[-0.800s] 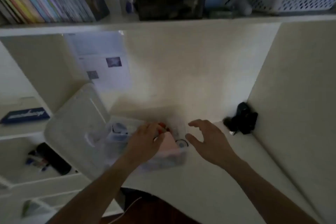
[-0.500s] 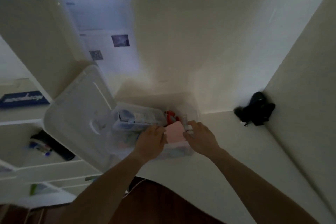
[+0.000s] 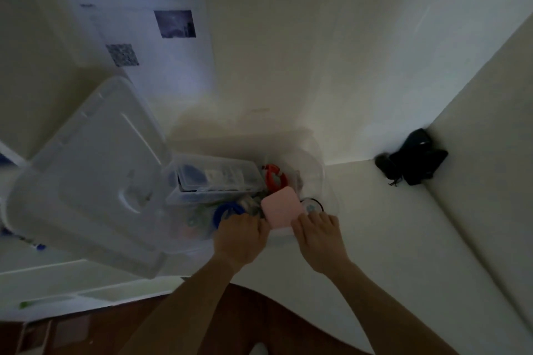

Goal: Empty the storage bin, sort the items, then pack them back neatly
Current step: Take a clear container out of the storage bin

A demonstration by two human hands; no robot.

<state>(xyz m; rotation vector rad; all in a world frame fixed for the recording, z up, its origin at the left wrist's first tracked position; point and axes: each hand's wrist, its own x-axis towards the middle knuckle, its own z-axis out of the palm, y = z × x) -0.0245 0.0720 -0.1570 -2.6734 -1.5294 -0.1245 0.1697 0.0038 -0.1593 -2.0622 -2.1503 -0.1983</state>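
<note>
A loose lid (image 3: 86,181) leans left of the clear storage bin (image 3: 314,158) on the tabletop (image 3: 375,239); a black object (image 3: 412,158) lies well right. The bin holds a clear case (image 3: 216,176), red coil (image 3: 275,177) and pink box (image 3: 284,206). Left hand (image 3: 240,236) and right hand (image 3: 318,239) curl over its near rim, flanking the pink box.

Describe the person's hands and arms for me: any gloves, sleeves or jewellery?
Both the left hand and right hand are bare, no gloves. Both forearms are uncovered, no sleeves in view. No watch, bracelet or ring shows, though the dim, blurred picture could hide small details.
</note>
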